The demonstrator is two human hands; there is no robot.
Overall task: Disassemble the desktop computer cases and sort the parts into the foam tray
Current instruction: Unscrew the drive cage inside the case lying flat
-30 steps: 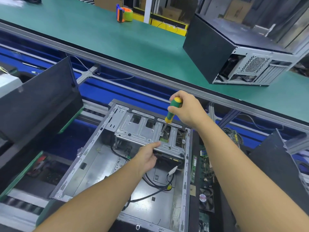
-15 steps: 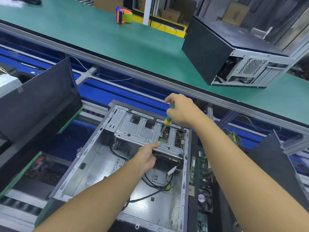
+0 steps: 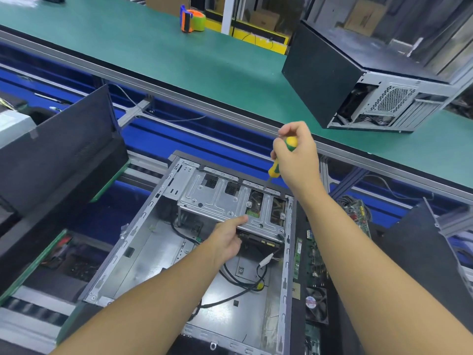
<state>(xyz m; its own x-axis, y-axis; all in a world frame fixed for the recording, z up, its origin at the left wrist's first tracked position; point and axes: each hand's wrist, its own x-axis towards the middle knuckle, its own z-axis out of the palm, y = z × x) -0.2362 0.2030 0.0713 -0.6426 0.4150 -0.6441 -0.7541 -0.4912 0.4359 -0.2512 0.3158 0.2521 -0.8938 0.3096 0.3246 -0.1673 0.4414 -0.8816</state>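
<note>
An open grey computer case (image 3: 143, 265) lies flat in front of me, with black cables (image 3: 245, 285) on its floor. A silver drive cage (image 3: 220, 201) sits at its far end. My left hand (image 3: 227, 239) reaches under the cage's near edge, thumb on top, holding a dark drive (image 3: 258, 242) there. My right hand (image 3: 297, 155) grips a green and yellow screwdriver (image 3: 275, 169), its tip lifted above the cage's far right part.
A second black computer case (image 3: 358, 80) stands on the green conveyor belt (image 3: 153, 47) at far right. A tape dispenser (image 3: 193, 19) lies further back. Black case panels (image 3: 58, 149) lean at left, circuit boards and a fan (image 3: 317, 306) lie to the right.
My right hand has lifted the screwdriver up and to the right, away from the drive cage's screw. My left hand has stayed at the cage's near edge.
</note>
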